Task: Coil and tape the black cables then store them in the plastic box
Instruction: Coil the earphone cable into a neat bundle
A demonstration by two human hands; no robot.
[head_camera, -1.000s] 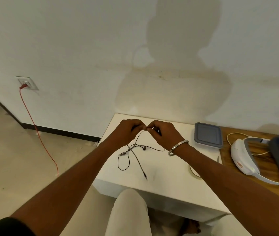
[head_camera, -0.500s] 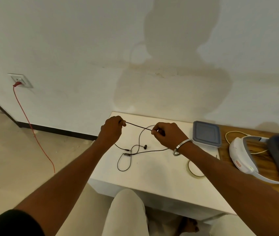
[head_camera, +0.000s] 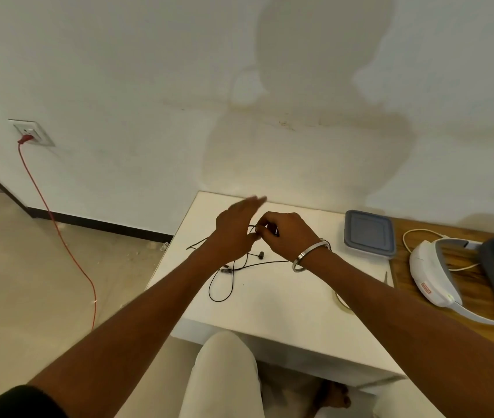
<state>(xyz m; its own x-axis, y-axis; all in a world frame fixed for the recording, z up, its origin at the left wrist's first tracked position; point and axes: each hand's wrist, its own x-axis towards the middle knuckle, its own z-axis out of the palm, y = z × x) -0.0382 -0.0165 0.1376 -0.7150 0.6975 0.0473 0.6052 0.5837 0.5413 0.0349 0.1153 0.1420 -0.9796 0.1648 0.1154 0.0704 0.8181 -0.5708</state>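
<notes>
A thin black earphone cable lies in loose loops on the white table, with one earbud showing beside the loops. My right hand, a metal bangle on its wrist, pinches a strand of the cable at its fingertips just above the table. My left hand is right against it, fingers stretched out and blurred by motion. A slack strand sticks out to the left from under the left hand. The plastic box with a grey lid stands shut at the back right. A tape roll is mostly hidden by my right forearm.
A white and grey headset with a pale cord lies on the wooden tabletop to the right. A red cable hangs from a wall socket down to the floor on the left. My knee is under the table's front edge.
My left hand has swung back right to meet the right hand and its fingers have straightened. The taut strand between the hands has gone slack.
</notes>
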